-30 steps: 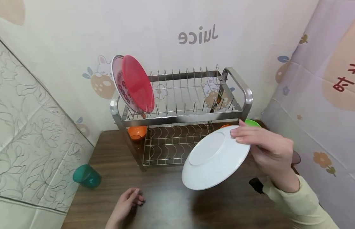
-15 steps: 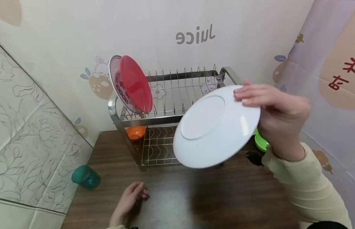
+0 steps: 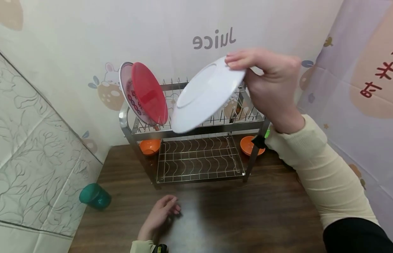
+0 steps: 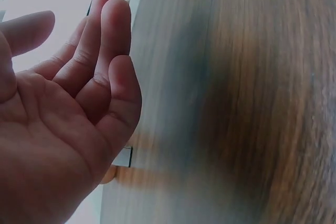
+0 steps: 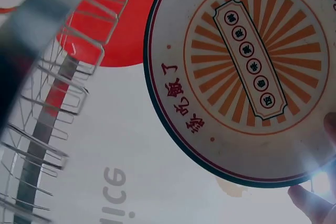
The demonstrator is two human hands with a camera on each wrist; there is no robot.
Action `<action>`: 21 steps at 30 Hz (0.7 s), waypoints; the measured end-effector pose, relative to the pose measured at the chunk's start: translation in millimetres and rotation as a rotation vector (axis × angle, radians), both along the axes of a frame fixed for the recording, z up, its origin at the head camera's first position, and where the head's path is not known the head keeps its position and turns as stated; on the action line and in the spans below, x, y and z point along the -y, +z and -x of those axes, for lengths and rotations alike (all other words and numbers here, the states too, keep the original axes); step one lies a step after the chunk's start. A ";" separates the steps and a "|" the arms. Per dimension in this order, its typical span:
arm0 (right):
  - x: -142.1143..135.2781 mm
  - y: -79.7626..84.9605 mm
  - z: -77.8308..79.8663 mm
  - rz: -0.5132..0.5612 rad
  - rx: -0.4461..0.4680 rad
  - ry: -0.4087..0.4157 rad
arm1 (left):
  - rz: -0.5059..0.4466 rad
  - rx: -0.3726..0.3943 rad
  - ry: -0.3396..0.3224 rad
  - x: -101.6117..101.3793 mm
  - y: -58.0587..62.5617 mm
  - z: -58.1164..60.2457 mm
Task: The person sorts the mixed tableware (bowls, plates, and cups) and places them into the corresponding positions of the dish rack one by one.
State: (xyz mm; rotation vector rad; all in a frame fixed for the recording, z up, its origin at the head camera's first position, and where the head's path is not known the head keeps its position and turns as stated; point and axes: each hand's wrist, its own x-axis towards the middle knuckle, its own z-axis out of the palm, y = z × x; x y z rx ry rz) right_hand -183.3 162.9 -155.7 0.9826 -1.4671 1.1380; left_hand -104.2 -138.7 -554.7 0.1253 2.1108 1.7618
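Note:
A white plate (image 3: 206, 95) is pinched at its upper right rim by my right hand (image 3: 272, 82). It hangs tilted over the top tier of the metal dish rack (image 3: 212, 128). The right wrist view shows the plate's printed face (image 5: 247, 66), with orange rays, lettering and a dark rim. On the rack's left end a red plate (image 3: 150, 94) leans beside a patterned plate (image 3: 128, 84). My left hand (image 3: 161, 212) holds nothing and stays low over the table in front of the rack. Its fingers are loosely bent in the left wrist view.
A teal cup (image 3: 95, 196) lies on the table (image 3: 221, 218) at the left. One orange bowl (image 3: 150, 147) is at the rack's lower left, another orange bowl (image 3: 247, 144) at its lower right. Something green (image 3: 267, 134) shows partly behind my right wrist. Walls close in behind and at both sides.
My right hand has raised the white plate from in front of the lower tier and carried it left and back to the top tier. My left hand has shifted a little right and forward.

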 end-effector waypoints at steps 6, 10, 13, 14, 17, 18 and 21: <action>19.3 16.1 31.2 -0.228 -0.142 -0.099 | -0.026 -0.002 0.004 0.9 -1.8 -1.2; 31.2 25.0 46.2 -0.363 -0.147 -0.157 | -0.030 -0.013 0.002 5.3 -1.0 -3.1; 39.1 29.3 52.6 -0.429 -0.095 -0.168 | -0.022 -0.006 0.008 8.2 -1.6 -4.5; 41.9 29.9 54.3 -0.444 -0.073 -0.171 | -0.022 -0.006 0.010 9.4 -2.1 -5.0; 51.0 30.4 58.4 -0.495 -0.020 -0.199 | -0.023 -0.002 0.023 13.3 -3.4 -6.5; 54.3 30.2 59.9 -0.517 -0.010 -0.207 | -0.024 -0.001 0.028 14.7 -3.7 -7.0; 63.1 29.1 64.0 -0.581 0.004 -0.236 | -0.022 0.001 0.050 18.4 -3.4 -7.4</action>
